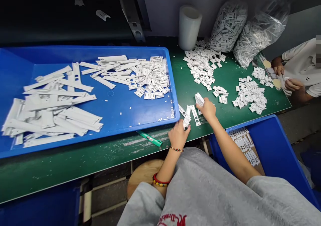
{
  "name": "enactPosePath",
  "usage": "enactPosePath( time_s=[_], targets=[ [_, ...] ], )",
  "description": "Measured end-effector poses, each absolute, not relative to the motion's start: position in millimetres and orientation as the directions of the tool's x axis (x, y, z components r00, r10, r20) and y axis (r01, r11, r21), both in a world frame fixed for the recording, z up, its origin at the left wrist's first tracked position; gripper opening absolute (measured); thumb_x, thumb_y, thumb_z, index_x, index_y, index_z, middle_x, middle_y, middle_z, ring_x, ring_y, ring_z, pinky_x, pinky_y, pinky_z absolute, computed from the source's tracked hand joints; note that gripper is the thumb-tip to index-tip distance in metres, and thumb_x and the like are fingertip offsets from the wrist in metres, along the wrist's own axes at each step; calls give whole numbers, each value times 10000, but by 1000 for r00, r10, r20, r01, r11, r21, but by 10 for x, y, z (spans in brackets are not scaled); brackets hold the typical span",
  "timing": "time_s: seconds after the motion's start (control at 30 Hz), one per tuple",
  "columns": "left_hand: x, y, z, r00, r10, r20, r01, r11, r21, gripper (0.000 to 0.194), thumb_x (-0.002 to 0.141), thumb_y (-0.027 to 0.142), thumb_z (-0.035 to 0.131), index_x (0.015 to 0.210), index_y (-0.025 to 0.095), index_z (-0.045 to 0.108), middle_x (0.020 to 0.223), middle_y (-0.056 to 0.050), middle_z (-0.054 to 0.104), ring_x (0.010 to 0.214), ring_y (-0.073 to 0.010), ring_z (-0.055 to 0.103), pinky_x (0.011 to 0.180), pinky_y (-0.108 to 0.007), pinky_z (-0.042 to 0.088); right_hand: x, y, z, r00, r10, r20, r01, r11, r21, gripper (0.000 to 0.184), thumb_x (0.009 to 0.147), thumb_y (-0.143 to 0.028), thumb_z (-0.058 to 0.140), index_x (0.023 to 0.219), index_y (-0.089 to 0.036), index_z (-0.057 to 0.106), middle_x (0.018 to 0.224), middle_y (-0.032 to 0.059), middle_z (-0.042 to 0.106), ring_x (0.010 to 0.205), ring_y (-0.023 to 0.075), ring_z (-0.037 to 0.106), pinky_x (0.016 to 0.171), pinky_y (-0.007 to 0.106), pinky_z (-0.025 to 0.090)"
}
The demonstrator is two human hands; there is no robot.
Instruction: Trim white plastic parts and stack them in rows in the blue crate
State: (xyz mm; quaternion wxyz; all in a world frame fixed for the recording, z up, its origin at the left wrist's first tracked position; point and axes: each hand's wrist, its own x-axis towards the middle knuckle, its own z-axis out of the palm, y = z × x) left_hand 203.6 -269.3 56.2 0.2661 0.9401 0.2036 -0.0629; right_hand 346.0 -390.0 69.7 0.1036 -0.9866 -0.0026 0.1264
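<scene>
My left hand [177, 134] is closed around a few small white plastic pieces [187, 121] at the table's front edge, just right of the blue tray. A little farther out, my right hand [207, 110] grips a stack of white plastic pieces [199, 99] standing on edge. Between the two hands a flat white plastic strip [195, 115] with slots lies on the green table. Another slotted strip [182, 110] lies against the tray's corner, partly covered by the pieces at my left hand. My fingers hide how many pieces each hand holds.
The blue tray [140, 127] holds long white strips and small clips. Loose white clips [200, 65] lie on the green table [180, 75], beside a white roll [190, 28] and two filled bags [228, 25]. A green cutter [149, 139] lies near the edge. A blue bin [278, 145] stands below; a co-worker's hands [293, 84] work at right.
</scene>
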Motion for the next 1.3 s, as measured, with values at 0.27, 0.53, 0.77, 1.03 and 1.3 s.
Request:
enactPosePath(
  time_s=[0.27, 0.53, 0.77, 1.03, 1.3],
  targets=[
    [1942, -2580, 637, 921, 343, -187, 386, -725, 570, 187, 862, 261, 609, 1004, 199, 715, 940, -65, 739, 829, -213, 690, 623, -255, 415, 3440, -4099, 751, 976, 188, -106, 137, -921, -365, 190, 887, -227, 493, 1051, -176, 574, 928, 83, 672, 799, 240, 624, 669, 295, 434],
    [1875, -2532, 553, 905, 390, -169, 409, -689, 599, 214, 865, 240, 570, 1021, 176, 701, 894, -89, 742, 782, -224, 687, 628, -268, 409, 3086, -4197, 878, 591, 806, -32, 695, -528, -488, 253, 874, -116, 544, 1117, -164, 600, 1046, 95, 653, 962, 215, 615, 795, 280, 455],
    [1720, -2345, 572, 917, 360, -173, 381, -663, 644, 173, 904, 276, 511, 882, 185, 656, 673, -26, 672, 613, -182, 617, 583, -259, 363, 3024, -4048, 1006, 548, 812, -202, 756, -584, -297, 232, 880, -105, 543, 1088, -191, 603, 1058, 92, 680, 954, 221, 634, 752, 282, 441],
    [1817, -2530, 583, 924, 318, -214, 368, -580, 726, 143, 891, 225, 539, 919, 167, 667, 757, -63, 690, 675, -209, 647, 616, -270, 388, 3008, -3917, 830, 937, 163, -309, 126, -983, -136, 302, 920, -411, 594, 1046, -136, 584, 990, 160, 719, 888, 289, 697, 632, 288, 414],
    [2007, -2751, 588, 912, 311, -267, 358, -283, 890, 176, 870, 217, 570, 1001, 174, 678, 940, -101, 704, 870, -234, 656, 749, -302, 458, 2993, -3806, 864, 949, 144, -279, 90, -976, -196, 270, 906, -402, 566, 1034, -165, 579, 1052, 144, 697, 970, 288, 678, 694, 317, 476]
  ],
)
